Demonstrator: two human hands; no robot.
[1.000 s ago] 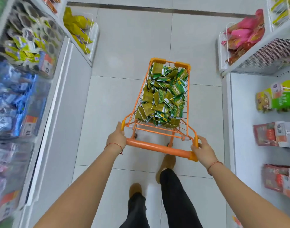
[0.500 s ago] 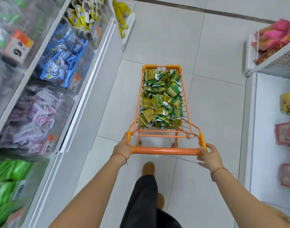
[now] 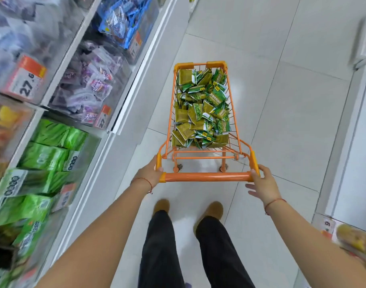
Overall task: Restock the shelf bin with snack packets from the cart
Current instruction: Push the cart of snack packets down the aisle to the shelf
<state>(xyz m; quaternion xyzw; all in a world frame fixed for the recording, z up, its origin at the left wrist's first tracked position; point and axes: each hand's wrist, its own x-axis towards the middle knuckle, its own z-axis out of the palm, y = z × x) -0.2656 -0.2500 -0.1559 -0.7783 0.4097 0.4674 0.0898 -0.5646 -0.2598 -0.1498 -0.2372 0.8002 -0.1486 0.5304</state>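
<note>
Left hand (image 3: 152, 173) curled round cart handle (image 3: 207, 176), right hand (image 3: 262, 185) slack-fingered against its end; best parked cart (image 3: 203, 113) beside lower-left green-packet bin (image 3: 45, 154)

The cart (image 3: 203, 113) is thin orange-coated metal wire, with a smooth, slightly shiny orange handle bar (image 3: 207, 176) and plastic-looking corner caps. Inside it, the snack packets (image 3: 200, 107) are glossy green and olive film, creased and catching light. Under the cart, the floor (image 3: 282, 121) is large pale tiles, smooth and faintly reflective. Left of the cart, the shelf bins (image 3: 90, 84) have clear, shiny plastic fronts with paper price labels; the green packs (image 3: 45, 154) there look glossy. Nearer than the handle, the trousers (image 3: 163, 250) are matt black cloth.
</note>
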